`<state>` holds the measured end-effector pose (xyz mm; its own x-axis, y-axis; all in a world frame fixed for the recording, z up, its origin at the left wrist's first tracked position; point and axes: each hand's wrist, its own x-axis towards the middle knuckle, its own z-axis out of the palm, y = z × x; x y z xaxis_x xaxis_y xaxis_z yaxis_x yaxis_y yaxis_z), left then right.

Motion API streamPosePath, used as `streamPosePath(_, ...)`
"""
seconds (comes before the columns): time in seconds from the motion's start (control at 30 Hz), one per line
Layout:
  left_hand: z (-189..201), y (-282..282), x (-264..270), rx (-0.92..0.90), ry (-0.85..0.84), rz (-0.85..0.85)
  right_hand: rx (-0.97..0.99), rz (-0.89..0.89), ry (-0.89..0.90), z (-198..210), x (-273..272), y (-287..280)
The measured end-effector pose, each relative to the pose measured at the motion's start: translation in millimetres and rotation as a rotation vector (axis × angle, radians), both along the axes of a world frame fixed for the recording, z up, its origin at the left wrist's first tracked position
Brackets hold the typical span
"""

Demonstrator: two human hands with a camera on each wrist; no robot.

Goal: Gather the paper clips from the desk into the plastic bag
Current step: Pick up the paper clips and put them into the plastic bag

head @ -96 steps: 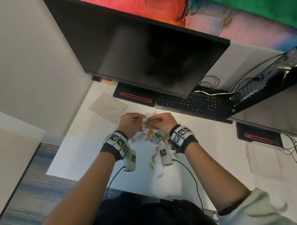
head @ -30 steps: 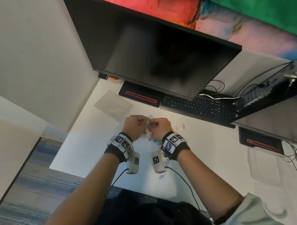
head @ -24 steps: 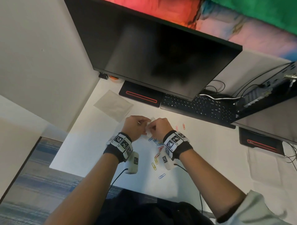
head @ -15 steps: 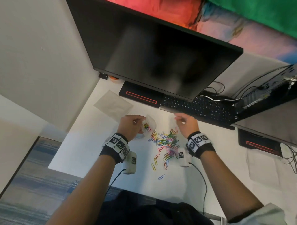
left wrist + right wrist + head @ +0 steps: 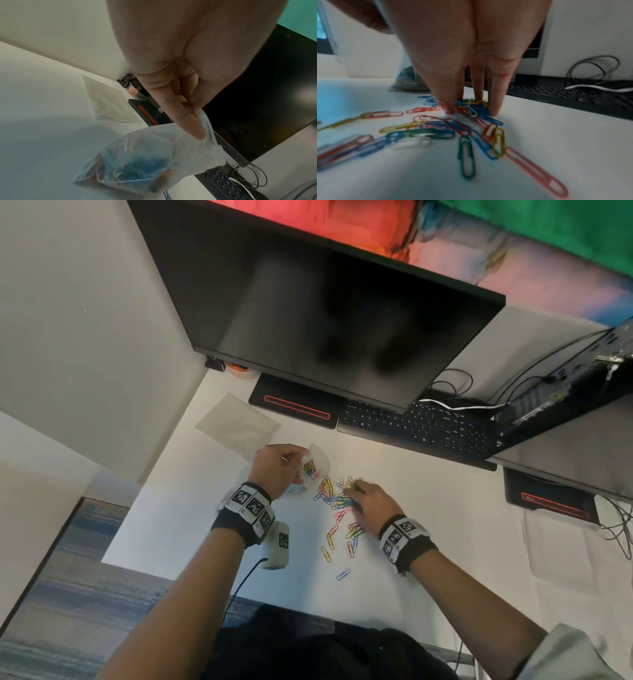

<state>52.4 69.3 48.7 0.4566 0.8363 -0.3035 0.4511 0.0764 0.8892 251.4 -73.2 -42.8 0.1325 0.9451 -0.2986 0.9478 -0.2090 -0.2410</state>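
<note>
Several coloured paper clips (image 5: 337,501) lie in a loose pile on the white desk (image 5: 445,525), with a few strays nearer me. My left hand (image 5: 277,470) pinches the top edge of a small clear plastic bag (image 5: 315,467), which hangs just left of the pile with clips inside. In the left wrist view the bag (image 5: 145,159) droops from the curled fingers (image 5: 185,121). My right hand (image 5: 352,491) is down on the pile. In the right wrist view its straight fingertips (image 5: 494,112) stand on the desk around a clump of paper clips (image 5: 436,129).
A black monitor (image 5: 325,320) overhangs the back of the desk, with a keyboard (image 5: 421,429) and a black base with a red line (image 5: 294,405) beneath it. A flat clear sheet or bag (image 5: 238,421) lies at the back left. Cables (image 5: 452,392) trail at the right.
My right hand has left the bag's mouth, swung out to the right and come down onto the pile. My left hand still holds the bag in the same place.
</note>
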Motion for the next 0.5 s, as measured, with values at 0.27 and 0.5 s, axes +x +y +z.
streamPosePath(0.27, 1, -3, 1, -0.028, 0.001, 0.004, 0.157, -0.412, 0.308, 9, 10, 12)
streamPosePath(0.5, 3, -5, 2, -0.033, 0.006, 0.007, 0.178, -0.811, 1.202, 58, 14, 24)
